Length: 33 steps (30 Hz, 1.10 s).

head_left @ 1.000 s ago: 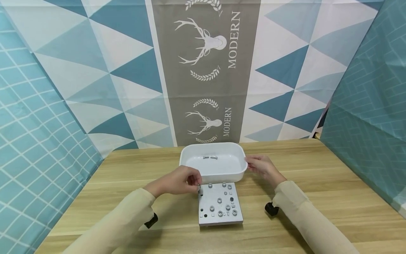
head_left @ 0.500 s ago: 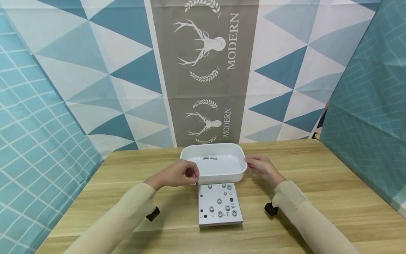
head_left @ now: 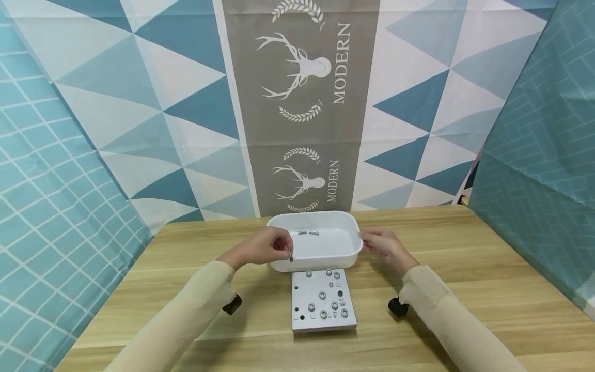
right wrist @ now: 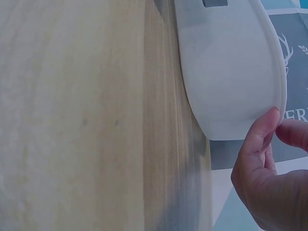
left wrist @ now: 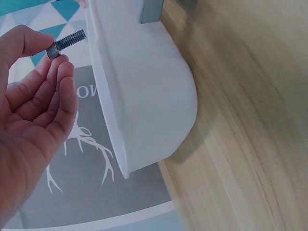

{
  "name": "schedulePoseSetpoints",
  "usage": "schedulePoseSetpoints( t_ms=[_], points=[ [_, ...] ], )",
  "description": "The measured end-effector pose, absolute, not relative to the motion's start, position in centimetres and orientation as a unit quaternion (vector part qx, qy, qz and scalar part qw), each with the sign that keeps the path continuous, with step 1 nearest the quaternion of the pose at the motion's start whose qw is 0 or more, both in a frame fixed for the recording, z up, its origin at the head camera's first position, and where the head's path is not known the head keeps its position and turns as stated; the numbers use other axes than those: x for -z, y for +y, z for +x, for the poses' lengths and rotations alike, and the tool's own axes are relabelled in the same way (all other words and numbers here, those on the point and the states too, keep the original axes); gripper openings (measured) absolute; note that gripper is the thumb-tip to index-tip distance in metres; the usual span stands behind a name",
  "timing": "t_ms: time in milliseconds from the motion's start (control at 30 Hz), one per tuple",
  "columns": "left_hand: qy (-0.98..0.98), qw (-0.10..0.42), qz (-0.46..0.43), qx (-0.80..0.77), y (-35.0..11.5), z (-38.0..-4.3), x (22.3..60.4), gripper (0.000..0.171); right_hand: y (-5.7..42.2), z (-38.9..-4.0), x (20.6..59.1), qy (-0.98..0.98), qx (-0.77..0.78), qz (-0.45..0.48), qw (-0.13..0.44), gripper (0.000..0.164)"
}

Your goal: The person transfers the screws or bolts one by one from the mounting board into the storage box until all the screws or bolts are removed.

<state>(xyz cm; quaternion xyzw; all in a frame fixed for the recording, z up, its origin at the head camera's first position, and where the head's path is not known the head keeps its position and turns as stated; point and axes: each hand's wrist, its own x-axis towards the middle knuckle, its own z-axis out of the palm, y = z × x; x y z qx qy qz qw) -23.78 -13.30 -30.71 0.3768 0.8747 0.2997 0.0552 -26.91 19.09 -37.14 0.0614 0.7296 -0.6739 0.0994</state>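
Between thumb and fingertips my left hand (head_left: 265,246) pinches a socket head screw (left wrist: 66,42) by its head, the threaded end sticking out. It hovers at the near left rim of a white tray (head_left: 321,262). My right hand (head_left: 383,245) pinches the tray's right rim, thumb and fingers on either side, as the right wrist view shows. Two more screws (head_left: 309,233) lie on the tray floor. Directly in front of the tray sits a silver metal plate (head_left: 309,323) with several screws standing in it and a few dark holes, some along its left edge.
Everything stands on a wood-grain table (head_left: 209,330). A patterned cloth (head_left: 200,103) hangs behind its back edge, and blue cloths flank the left and right sides. Black wrist cameras sit under both sleeves.
My left hand has lifted the screw off the plate's upper left corner and carried it away to the tray rim, uncovering a hole there. The right hand keeps its grip.
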Motion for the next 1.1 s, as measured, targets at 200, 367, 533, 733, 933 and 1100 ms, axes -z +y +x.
schedulePoseSetpoints(
  t_ms=[200, 367, 533, 733, 933, 1100],
  points=[
    [0.874, 0.049, 0.371, -0.310, -13.0, -24.5, 30.4, 0.004, 19.1, -26.8, 37.1, 0.727, 0.676, 0.064, 0.100, 0.046],
    [0.875, 0.043, 0.369, -0.311, -12.8, -24.9, 30.0, 0.005, 19.1, -26.9, 37.0, 0.726, 0.678, 0.063, 0.097, 0.046],
    [0.880, 0.039, 0.364, -0.304, -12.6, -25.4, 29.9, 0.004, 19.1, -27.0, 37.0, 0.723, 0.682, 0.064, 0.096, 0.046],
    [0.887, 0.020, 0.360, -0.289, -12.4, -25.9, 29.7, 0.004, 19.1, -27.0, 36.9, 0.722, 0.683, 0.061, 0.096, 0.046],
    [0.887, 0.018, 0.358, -0.290, -12.0, -26.3, 29.5, 0.004, 19.1, -26.9, 37.1, 0.723, 0.681, 0.061, 0.099, 0.045],
    [0.893, 0.023, 0.340, -0.294, -11.7, -26.9, 29.1, 0.004, 19.2, -26.9, 37.3, 0.724, 0.681, 0.058, 0.097, 0.045]
  ],
)
